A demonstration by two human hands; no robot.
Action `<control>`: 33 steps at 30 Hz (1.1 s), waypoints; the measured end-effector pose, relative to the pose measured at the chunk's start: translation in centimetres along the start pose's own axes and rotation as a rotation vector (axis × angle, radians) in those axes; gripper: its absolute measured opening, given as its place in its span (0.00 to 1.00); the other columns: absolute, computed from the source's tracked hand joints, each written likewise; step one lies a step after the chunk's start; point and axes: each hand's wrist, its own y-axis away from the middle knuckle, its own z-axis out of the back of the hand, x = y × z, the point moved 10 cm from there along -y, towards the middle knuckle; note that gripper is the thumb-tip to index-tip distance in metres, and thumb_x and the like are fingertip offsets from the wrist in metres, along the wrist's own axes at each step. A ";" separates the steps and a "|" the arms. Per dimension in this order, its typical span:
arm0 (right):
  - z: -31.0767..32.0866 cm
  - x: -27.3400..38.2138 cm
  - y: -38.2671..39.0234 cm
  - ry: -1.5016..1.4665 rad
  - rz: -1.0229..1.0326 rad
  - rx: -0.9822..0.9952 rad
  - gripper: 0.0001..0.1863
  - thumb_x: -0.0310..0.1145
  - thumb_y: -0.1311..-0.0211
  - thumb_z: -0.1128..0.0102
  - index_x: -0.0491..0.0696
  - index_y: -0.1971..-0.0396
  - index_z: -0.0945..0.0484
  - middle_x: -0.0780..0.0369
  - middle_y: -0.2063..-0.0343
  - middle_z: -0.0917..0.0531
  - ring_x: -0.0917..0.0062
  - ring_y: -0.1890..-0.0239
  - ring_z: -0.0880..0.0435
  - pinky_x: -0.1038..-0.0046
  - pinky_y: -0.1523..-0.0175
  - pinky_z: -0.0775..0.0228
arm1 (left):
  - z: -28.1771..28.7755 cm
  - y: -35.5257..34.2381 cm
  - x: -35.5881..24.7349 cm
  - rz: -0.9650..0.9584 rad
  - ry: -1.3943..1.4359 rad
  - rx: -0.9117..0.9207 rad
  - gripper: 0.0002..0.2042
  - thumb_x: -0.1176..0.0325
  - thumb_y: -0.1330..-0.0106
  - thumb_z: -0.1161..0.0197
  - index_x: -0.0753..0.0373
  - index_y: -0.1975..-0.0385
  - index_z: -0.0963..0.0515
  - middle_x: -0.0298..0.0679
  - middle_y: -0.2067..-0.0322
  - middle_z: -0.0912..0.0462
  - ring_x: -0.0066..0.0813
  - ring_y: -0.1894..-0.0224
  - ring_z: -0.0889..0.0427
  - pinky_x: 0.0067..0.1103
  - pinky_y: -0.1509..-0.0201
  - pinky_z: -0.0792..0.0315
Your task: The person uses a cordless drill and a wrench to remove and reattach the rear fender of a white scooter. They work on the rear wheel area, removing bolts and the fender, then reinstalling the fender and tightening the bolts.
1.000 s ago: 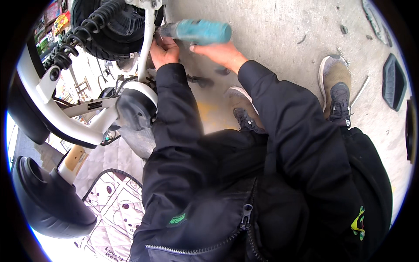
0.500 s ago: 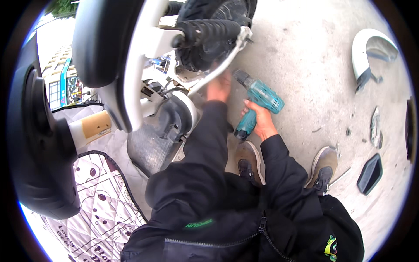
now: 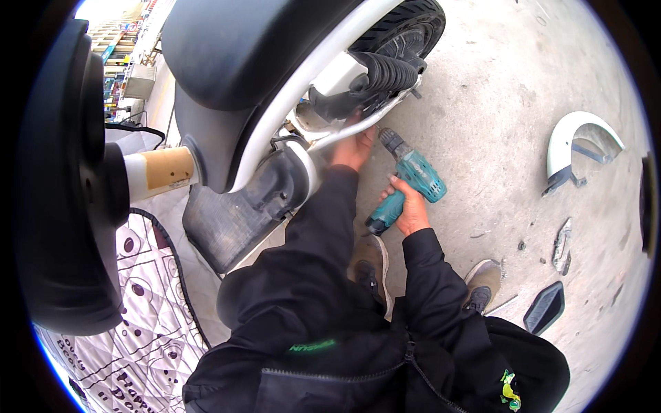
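My left hand reaches up under the white scooter's front end, beside a white metal arm below the tyre and black bellows-covered shock; its fingertips are blurred and partly hidden. My right hand grips a teal cordless drill by its handle, over the concrete floor, the chuck angled up-left near my left hand.
The scooter's black-and-white body and dark footboard occupy the left, beside a quilted cartoon-print cover. On the floor at right lie a curved white fender, a slim grey piece and a black tray-like part.
The drill has come down from horizontal at the wheel, now angled beside my left hand. The view has shifted, so the scooter's front sits higher and further right in the picture.
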 end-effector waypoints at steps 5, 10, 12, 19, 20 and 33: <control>-0.1 -0.2 -0.1 -0.004 -0.004 0.012 0.13 0.33 0.43 0.32 0.47 0.61 0.25 0.65 0.77 0.25 0.73 0.72 0.21 0.67 0.63 0.27 | 0.2 -0.6 -0.1 -0.018 -0.061 0.001 0.14 0.68 0.27 0.42 0.61 0.44 0.26 0.41 0.51 0.23 0.31 0.50 0.24 0.26 0.43 0.27; -0.3 -0.2 -0.2 0.009 0.008 0.021 0.14 0.34 0.43 0.33 0.46 0.60 0.25 0.64 0.77 0.26 0.72 0.72 0.22 0.68 0.63 0.27 | 0.7 -1.1 -0.3 -0.017 -0.086 0.017 0.14 0.68 0.27 0.42 0.62 0.45 0.26 0.40 0.50 0.23 0.32 0.50 0.24 0.27 0.42 0.27; -0.2 -0.1 -0.2 0.016 0.014 0.023 0.14 0.34 0.43 0.33 0.45 0.60 0.24 0.64 0.77 0.26 0.73 0.72 0.22 0.68 0.63 0.27 | 0.6 -0.9 -0.4 -0.017 -0.079 0.018 0.14 0.68 0.27 0.42 0.62 0.46 0.25 0.40 0.50 0.22 0.32 0.50 0.24 0.27 0.41 0.27; 0.0 -0.3 -0.5 0.007 0.018 0.029 0.15 0.33 0.42 0.33 0.45 0.59 0.25 0.64 0.77 0.26 0.73 0.71 0.22 0.67 0.62 0.27 | -0.1 -0.1 -0.3 -0.033 -0.062 0.002 0.14 0.67 0.28 0.41 0.63 0.45 0.25 0.40 0.50 0.23 0.32 0.50 0.24 0.27 0.42 0.27; -0.2 -0.3 -0.3 -0.002 0.010 0.030 0.15 0.33 0.42 0.33 0.45 0.58 0.25 0.65 0.77 0.26 0.73 0.71 0.22 0.67 0.62 0.27 | 0.0 -0.2 -0.3 -0.026 -0.069 0.002 0.14 0.67 0.28 0.41 0.63 0.45 0.26 0.40 0.50 0.23 0.32 0.50 0.24 0.27 0.42 0.27; -0.1 -0.8 -0.7 -0.002 0.006 0.046 0.16 0.34 0.41 0.33 0.45 0.57 0.26 0.65 0.76 0.26 0.72 0.70 0.22 0.66 0.61 0.26 | -0.2 0.2 -0.1 -0.001 -0.132 0.022 0.12 0.65 0.28 0.41 0.59 0.49 0.25 0.38 0.51 0.23 0.31 0.51 0.24 0.29 0.43 0.28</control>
